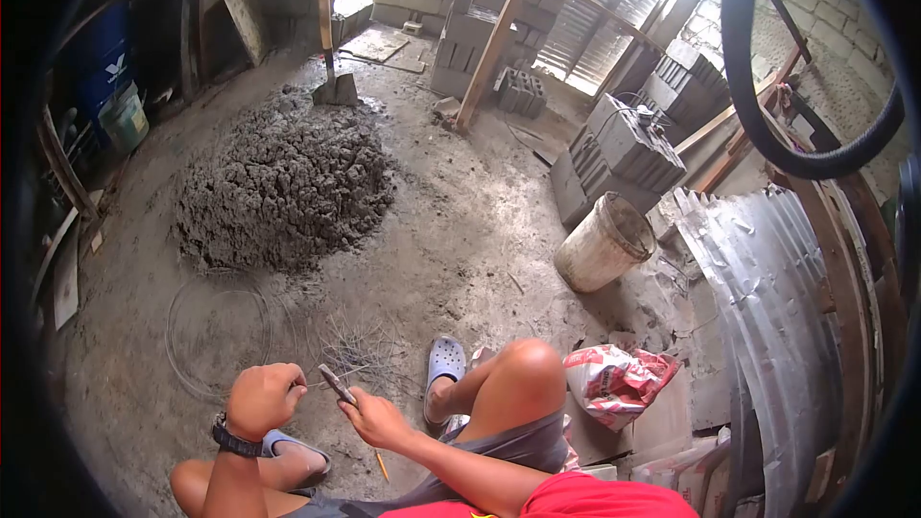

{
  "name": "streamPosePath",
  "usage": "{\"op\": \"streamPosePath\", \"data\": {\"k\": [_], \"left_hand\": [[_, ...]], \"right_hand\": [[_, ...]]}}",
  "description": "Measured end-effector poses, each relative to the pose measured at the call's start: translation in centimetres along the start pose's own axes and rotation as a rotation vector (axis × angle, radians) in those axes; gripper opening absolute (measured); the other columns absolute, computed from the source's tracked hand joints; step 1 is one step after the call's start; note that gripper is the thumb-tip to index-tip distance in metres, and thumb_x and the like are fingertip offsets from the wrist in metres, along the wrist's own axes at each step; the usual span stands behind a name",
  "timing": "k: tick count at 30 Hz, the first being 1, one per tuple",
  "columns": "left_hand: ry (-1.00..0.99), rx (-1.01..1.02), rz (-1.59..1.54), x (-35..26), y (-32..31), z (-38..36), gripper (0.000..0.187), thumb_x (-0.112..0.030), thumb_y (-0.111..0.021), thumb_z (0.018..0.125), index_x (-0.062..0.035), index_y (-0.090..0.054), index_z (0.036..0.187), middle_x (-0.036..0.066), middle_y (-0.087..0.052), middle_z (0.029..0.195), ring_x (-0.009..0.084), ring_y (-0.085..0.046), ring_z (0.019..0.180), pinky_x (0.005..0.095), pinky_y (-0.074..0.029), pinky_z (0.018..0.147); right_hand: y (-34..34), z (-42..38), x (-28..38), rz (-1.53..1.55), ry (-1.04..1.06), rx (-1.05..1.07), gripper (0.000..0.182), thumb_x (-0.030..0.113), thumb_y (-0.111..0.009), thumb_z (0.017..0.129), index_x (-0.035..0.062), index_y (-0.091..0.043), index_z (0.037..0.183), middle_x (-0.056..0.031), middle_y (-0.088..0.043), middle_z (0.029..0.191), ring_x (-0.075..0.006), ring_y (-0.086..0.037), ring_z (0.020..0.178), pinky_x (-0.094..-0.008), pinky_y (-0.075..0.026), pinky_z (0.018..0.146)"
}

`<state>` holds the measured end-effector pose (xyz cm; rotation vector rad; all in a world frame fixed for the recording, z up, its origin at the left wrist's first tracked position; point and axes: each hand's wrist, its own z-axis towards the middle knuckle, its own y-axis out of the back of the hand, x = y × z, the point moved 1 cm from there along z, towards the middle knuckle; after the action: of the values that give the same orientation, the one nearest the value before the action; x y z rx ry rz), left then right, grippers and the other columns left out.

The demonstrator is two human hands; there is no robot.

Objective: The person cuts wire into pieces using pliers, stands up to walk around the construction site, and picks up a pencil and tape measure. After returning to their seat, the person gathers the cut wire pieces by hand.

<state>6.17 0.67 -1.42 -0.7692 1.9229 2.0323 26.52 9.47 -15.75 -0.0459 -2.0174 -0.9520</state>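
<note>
My left hand [267,398], with a black watch at the wrist, is closed with its fingertips pinched on a thin wire [315,384]. The wire spans the short gap to the jaws of the pliers [336,384]. Wrapped round the pliers' handles is my right hand [376,419]. A loose coil of wire [221,336] lies on the floor beyond my left hand. Just past the pliers, a scattered heap of short wire pieces [363,347] rests on the ground. A yellow pencil-like stick [382,466] lies below my right hand.
A large mound of wet mortar [283,182] sits ahead, with a shovel [334,86] stuck in it. To the right stand a dirty white bucket [606,242], stacked concrete blocks [619,153], a crumpled cement bag [619,384] and corrugated metal sheets [758,269]. A black hose [815,165] hangs upper right.
</note>
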Motion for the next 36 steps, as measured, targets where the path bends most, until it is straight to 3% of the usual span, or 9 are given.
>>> {"op": "streamPosePath", "data": {"k": [2,5,7,10,14,26,27,32,36], "left_hand": [[-0.015,-0.007,-0.005,0.3,-0.3,0.2,0.009,-0.017,-0.076,0.086,-0.0098,-0.073,0.089,0.011,-0.074,0.087,0.0361,-0.072,0.082,0.0484,-0.055,0.071],[-0.066,-0.048,-0.056,1.2,-0.3,0.7,0.007,-0.014,-0.073,0.088,-0.0091,-0.072,0.092,0.013,-0.073,0.091,0.0387,-0.071,0.085,0.0492,-0.055,0.074],[-0.106,-0.158,-0.067,1.9,-0.4,0.8,0.006,-0.013,-0.071,0.089,-0.0080,-0.072,0.093,0.015,-0.072,0.093,0.0408,-0.069,0.087,0.0495,-0.055,0.075],[-0.048,-0.172,-0.112,2.6,0.3,0.6,0.007,-0.010,-0.070,0.090,-0.0054,-0.072,0.096,0.016,-0.073,0.095,0.0393,-0.070,0.089,0.0459,-0.054,0.076],[0.009,-0.151,-0.147,2.7,1.1,0.2,0.008,-0.012,-0.071,0.092,-0.0054,-0.071,0.098,0.015,-0.073,0.095,0.0388,-0.069,0.090,0.0464,-0.054,0.076],[-0.024,-0.108,-0.089,2.7,0.5,-0.4,0.011,-0.017,-0.071,0.092,-0.0072,-0.070,0.097,0.012,-0.073,0.094,0.0379,-0.070,0.090,0.0504,-0.054,0.077],[-0.020,-0.108,-0.088,2.6,0.5,-0.4,0.011,-0.017,-0.071,0.092,-0.0072,-0.070,0.097,0.012,-0.073,0.094,0.0379,-0.070,0.090,0.0504,-0.054,0.077],[-0.055,-0.114,-0.192,3.6,0.0,0.1,0.018,-0.026,-0.072,0.093,-0.0084,-0.073,0.097,0.014,-0.075,0.092,0.0397,-0.071,0.089,0.0508,-0.054,0.076],[-0.014,-0.093,-0.434,3.8,1.0,0.1,0.028,-0.034,-0.075,0.092,-0.0069,-0.074,0.094,0.015,-0.075,0.088,0.0393,-0.072,0.088,0.0488,-0.054,0.075]], "right_hand": [[-0.2,0.3,-0.5,-0.018,0.020,-0.031,0.049,0.054,-0.057,0.107,0.0061,-0.065,0.112,-0.0081,-0.072,0.084,-0.0245,-0.069,0.082,-0.0461,-0.051,0.074],[0.3,0.5,-0.3,0.621,-0.049,0.229,0.052,0.058,-0.057,0.106,0.0079,-0.069,0.112,-0.0073,-0.073,0.085,-0.0127,-0.062,0.064,-0.0355,-0.046,0.053],[1.7,-0.7,2.2,0.788,-0.041,0.173,0.053,0.057,-0.059,0.106,0.0060,-0.070,0.114,-0.0042,-0.069,0.081,-0.0114,-0.065,0.062,-0.0305,-0.043,0.047],[1.1,-0.9,1.9,0.850,-0.108,0.236,0.056,0.049,-0.054,0.110,0.0080,-0.052,0.149,-0.0115,-0.072,0.129,-0.0158,-0.077,0.082,-0.0225,-0.040,0.042],[1.3,-0.9,2.1,0.873,-0.168,0.294,0.059,0.044,-0.054,0.111,0.0046,-0.046,0.155,-0.0152,-0.068,0.137,-0.0190,-0.077,0.092,-0.0218,-0.041,0.042],[1.5,-0.8,2.9,0.823,-0.129,0.258,0.062,0.042,-0.054,0.111,0.0021,-0.043,0.157,-0.0166,-0.069,0.134,-0.0176,-0.077,0.091,-0.0199,-0.042,0.039],[1.4,-1.0,3.3,0.829,-0.117,0.218,0.057,0.044,-0.055,0.111,0.0029,-0.052,0.150,-0.0123,-0.073,0.120,-0.0131,-0.072,0.072,-0.0206,-0.040,0.039],[2.0,-1.2,2.9,0.938,-0.280,0.312,0.042,0.051,-0.055,0.109,0.0130,-0.067,0.123,0.0007,-0.069,0.087,-0.0071,-0.045,0.048,-0.0240,-0.029,0.038],[2.7,-2.0,2.1,1.500,-0.315,0.576,0.044,0.058,-0.049,0.109,0.0160,-0.064,0.109,-0.0043,-0.068,0.079,-0.0093,-0.031,0.037,-0.0244,-0.023,0.034]]}}
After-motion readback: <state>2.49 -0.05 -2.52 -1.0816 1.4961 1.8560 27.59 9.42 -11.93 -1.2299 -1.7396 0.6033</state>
